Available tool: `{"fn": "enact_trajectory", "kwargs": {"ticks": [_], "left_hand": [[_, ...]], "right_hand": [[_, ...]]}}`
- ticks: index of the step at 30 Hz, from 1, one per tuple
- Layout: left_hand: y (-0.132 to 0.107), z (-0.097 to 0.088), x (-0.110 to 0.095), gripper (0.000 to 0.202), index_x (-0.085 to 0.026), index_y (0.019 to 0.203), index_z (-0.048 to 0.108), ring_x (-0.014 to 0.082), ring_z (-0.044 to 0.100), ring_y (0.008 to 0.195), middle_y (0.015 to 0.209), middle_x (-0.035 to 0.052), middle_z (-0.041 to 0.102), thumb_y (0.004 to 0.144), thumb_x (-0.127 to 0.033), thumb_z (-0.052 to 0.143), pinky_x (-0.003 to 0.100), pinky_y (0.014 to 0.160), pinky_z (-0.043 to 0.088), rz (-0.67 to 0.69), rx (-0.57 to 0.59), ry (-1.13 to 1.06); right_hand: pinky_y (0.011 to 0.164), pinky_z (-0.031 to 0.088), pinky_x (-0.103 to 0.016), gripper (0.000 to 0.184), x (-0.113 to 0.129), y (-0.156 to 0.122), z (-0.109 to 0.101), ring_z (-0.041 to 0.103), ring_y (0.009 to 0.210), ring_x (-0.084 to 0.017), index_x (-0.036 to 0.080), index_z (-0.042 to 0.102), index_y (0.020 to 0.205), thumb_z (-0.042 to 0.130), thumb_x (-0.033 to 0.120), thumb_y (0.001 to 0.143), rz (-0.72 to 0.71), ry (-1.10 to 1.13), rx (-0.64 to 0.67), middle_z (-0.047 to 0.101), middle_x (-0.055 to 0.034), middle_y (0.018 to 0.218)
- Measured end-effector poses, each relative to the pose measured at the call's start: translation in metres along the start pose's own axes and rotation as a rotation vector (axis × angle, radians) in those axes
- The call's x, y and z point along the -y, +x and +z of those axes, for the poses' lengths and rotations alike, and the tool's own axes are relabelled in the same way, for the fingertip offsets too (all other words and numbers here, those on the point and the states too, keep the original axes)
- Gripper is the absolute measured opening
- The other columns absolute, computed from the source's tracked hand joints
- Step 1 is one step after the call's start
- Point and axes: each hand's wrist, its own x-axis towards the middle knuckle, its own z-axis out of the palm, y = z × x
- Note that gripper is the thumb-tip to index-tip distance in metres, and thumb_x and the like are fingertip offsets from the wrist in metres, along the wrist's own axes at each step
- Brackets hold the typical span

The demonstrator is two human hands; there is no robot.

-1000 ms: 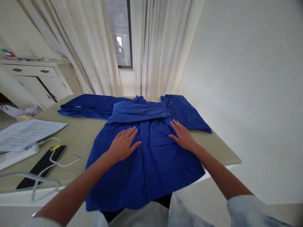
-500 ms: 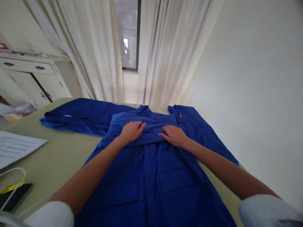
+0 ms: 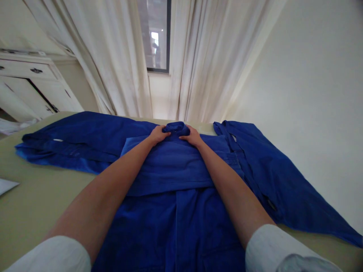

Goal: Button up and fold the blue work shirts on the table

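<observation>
A blue work jacket lies spread over the table with a fold across its middle. Its standing collar is at the far end. On the left side of the collar, my left hand is closed with the thumb toward me. My right hand grips the opposite side in the same way. One sleeve stretches out to the left, the other to the right. Gathered elastic shows near the fold's right end. The fingertips behind the collar are hidden.
The pale green tabletop shows at left, with a corner of white paper on it. Cream curtains hang beyond the far edge. A white cabinet stands at far left, and a plain wall rises at right.
Both hands have moved forward from the folded cloth to the collar and taken hold of its two sides. The view has shifted closer to the jacket.
</observation>
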Motion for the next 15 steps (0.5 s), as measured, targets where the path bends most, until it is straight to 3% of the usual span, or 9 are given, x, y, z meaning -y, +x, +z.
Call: {"fn": "enact_trajectory", "kwargs": {"ticks": [3, 5, 6, 8, 10, 12, 13, 15], "left_hand": [[-0.008, -0.012, -0.001, 0.040, -0.022, 0.134, 0.069, 0.0349, 0.057, 0.131, 0.135, 0.0118, 0.071, 0.101, -0.037, 0.052, 0.057, 0.112, 0.040, 0.104, -0.067, 0.044], [-0.022, -0.026, -0.001, 0.043, -0.024, 0.135, 0.070, 0.0365, 0.047, 0.141, 0.145, 0.0103, 0.065, 0.099, -0.026, 0.048, 0.062, 0.117, 0.032, 0.305, -0.106, 0.103], [-0.031, -0.034, 0.000, 0.047, -0.025, 0.137, 0.069, 0.0348, 0.045, 0.144, 0.150, 0.0085, 0.062, 0.096, -0.020, 0.046, 0.061, 0.119, 0.030, 0.427, -0.071, 0.133], [-0.049, -0.044, 0.003, 0.061, -0.029, 0.143, 0.066, 0.0282, 0.044, 0.148, 0.157, 0.0031, 0.057, 0.090, -0.012, 0.044, 0.051, 0.122, 0.032, 0.630, 0.136, 0.188], [-0.063, -0.048, 0.007, 0.068, -0.031, 0.147, 0.063, 0.0226, 0.046, 0.148, 0.161, -0.0017, 0.054, 0.085, -0.010, 0.045, 0.040, 0.123, 0.034, 0.741, 0.372, 0.222], [-0.071, -0.043, 0.006, 0.062, -0.030, 0.143, 0.067, 0.0210, 0.052, 0.145, 0.159, -0.0014, 0.056, 0.087, -0.014, 0.047, 0.034, 0.121, 0.037, 0.734, 0.474, 0.205], [-0.074, -0.039, 0.004, 0.054, -0.027, 0.139, 0.070, 0.0216, 0.056, 0.141, 0.156, 0.0011, 0.060, 0.091, -0.018, 0.047, 0.033, 0.120, 0.040, 0.682, 0.458, 0.179], [-0.078, -0.028, -0.004, 0.046, -0.023, 0.134, 0.072, 0.0234, 0.061, 0.136, 0.147, 0.0060, 0.067, 0.101, -0.028, 0.041, 0.036, 0.118, 0.043, 0.551, 0.349, 0.139]], "right_hand": [[0.114, 0.042, -0.053, 0.064, -0.001, -0.004, -0.011, 0.060, 0.127, -0.033, 0.019, 0.061, 0.144, 0.075, 0.046, 0.088, -0.028, -0.010, -0.053, 0.072, -0.0099, 0.132], [0.112, 0.042, -0.054, 0.045, -0.001, -0.013, -0.030, 0.060, 0.124, -0.034, 0.016, 0.071, 0.131, 0.070, 0.036, 0.090, -0.126, -0.118, -0.037, 0.073, -0.0118, 0.127], [0.113, 0.040, -0.054, 0.039, -0.001, -0.021, -0.041, 0.059, 0.125, -0.034, 0.016, 0.074, 0.126, 0.068, 0.030, 0.090, -0.206, -0.183, -0.002, 0.072, -0.0132, 0.128], [0.117, 0.035, -0.055, 0.043, -0.004, -0.039, -0.063, 0.055, 0.131, -0.034, 0.019, 0.075, 0.128, 0.064, 0.017, 0.087, -0.396, -0.282, 0.146, 0.067, -0.0128, 0.139], [0.120, 0.033, -0.051, 0.057, -0.005, -0.056, -0.079, 0.053, 0.138, -0.030, 0.026, 0.071, 0.139, 0.057, 0.011, 0.086, -0.529, -0.311, 0.347, 0.062, -0.0082, 0.150], [0.121, 0.037, -0.046, 0.059, 0.001, -0.067, -0.084, 0.055, 0.138, -0.027, 0.026, 0.068, 0.144, 0.051, 0.012, 0.090, -0.520, -0.300, 0.492, 0.062, -0.0055, 0.151], [0.121, 0.038, -0.045, 0.055, 0.007, -0.070, -0.083, 0.057, 0.137, -0.026, 0.025, 0.068, 0.143, 0.047, 0.015, 0.094, -0.466, -0.292, 0.491, 0.064, -0.0058, 0.150], [0.123, 0.037, -0.046, 0.049, 0.024, -0.074, -0.071, 0.057, 0.138, -0.027, 0.022, 0.067, 0.145, 0.040, 0.026, 0.104, -0.330, -0.283, 0.352, 0.066, -0.0076, 0.148]]}}
